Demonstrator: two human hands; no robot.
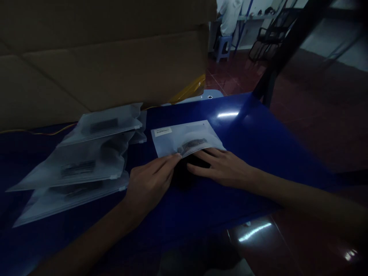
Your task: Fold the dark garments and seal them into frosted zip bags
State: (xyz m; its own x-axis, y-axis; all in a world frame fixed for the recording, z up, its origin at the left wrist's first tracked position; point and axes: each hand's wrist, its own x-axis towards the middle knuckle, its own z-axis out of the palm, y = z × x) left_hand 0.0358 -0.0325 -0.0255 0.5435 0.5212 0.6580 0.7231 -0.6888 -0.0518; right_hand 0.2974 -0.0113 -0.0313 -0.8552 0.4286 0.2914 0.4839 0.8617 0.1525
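A frosted zip bag (184, 132) with a white label (163, 131) lies on the blue table in front of me. Its near edge is lifted, and a dark bundle (194, 143) shows through the plastic. My left hand (152, 178) pinches the bag's near left edge between thumb and fingers. At the bag's mouth is my right hand (221, 165), fingers apart and some fingertips tucked under or inside the raised edge; which of these I cannot tell. Something black, or deep shadow, fills the space between the hands.
Several filled frosted bags (92, 153) are piled at the left. Behind them stands a large cardboard box (115, 69) with yellow tape (189, 90). The blue table (258, 145) ends at the right by a dark post (276, 69). A person (230, 17) sits far back on a blue stool (223, 48).
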